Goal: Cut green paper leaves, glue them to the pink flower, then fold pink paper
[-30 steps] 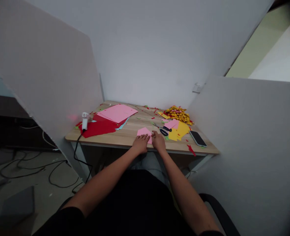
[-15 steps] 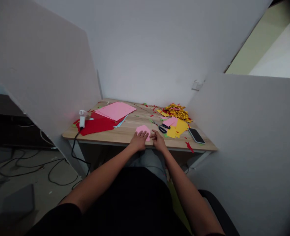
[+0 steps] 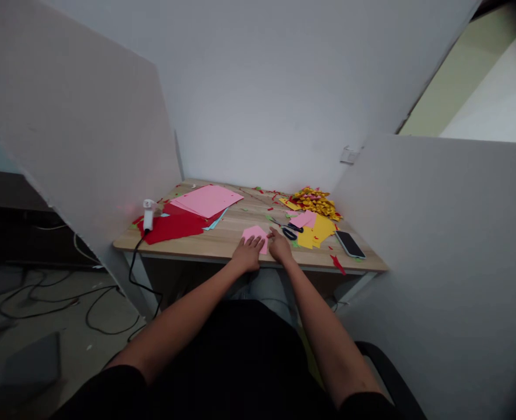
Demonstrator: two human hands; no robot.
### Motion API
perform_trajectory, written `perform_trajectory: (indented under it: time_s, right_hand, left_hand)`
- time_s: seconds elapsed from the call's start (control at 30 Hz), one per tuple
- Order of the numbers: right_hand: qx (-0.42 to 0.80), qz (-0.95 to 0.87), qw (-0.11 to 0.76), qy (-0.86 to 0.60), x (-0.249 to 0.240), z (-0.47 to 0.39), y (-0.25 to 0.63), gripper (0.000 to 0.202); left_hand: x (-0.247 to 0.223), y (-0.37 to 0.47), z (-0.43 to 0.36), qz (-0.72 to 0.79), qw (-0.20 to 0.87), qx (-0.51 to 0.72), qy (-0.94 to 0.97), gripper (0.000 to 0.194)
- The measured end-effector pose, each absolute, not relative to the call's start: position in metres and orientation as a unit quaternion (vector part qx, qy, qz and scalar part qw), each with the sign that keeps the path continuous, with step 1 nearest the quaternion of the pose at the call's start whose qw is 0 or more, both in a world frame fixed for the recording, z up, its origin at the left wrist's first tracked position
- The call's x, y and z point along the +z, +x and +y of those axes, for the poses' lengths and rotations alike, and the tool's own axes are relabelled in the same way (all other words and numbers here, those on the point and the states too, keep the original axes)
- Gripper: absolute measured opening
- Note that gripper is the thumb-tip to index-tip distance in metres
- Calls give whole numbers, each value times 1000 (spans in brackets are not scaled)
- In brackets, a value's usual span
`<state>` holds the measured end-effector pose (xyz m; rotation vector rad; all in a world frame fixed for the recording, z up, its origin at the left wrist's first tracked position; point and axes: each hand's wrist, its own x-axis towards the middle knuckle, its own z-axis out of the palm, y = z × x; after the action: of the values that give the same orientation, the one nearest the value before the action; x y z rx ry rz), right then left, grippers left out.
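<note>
A small piece of pink paper (image 3: 256, 231) with angled top corners lies near the front edge of the table. My left hand (image 3: 248, 254) rests on its lower part, fingers spread flat and pressing it to the wood. At the paper's right edge is my right hand (image 3: 279, 246), its index finger stretched out and the other fingers partly curled under; no object shows in it. Just right of that hand lie black-handled scissors (image 3: 289, 233), beside small pink paper pieces (image 3: 304, 219) and yellow paper pieces (image 3: 323, 228).
Large pink sheets (image 3: 208, 200) lie over red paper (image 3: 174, 226) and blue sheets at left, by a white corded tool (image 3: 148, 216). A pile of folded yellow paper pieces (image 3: 314, 200) stands back right. A phone (image 3: 349, 244) lies at right. Scraps are scattered; partitions flank the table.
My right hand has shifted slightly left and its fingers have curled in, with the index finger now at the paper's edge. My left hand stays flat on the paper. The view has tilted slightly.
</note>
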<state>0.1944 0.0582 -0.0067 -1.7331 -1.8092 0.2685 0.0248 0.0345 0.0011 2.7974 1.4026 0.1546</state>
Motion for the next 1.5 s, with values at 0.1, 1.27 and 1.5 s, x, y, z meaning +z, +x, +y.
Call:
perform_trajectory:
  time_s: [0.1,1.27,1.5]
  right_hand:
    - [94,-680,305,-660,-7,62,194,39]
    - [46,-725,300,-618,-6,63,192,37]
    - [43,-732,292,-614,-4,72,192,39]
  left_hand:
    - [2,28,33,457,-10,54,888,86]
    - [-1,26,80,431,23,98,897,48]
    - [-3,29,75,420,32,88,903,51]
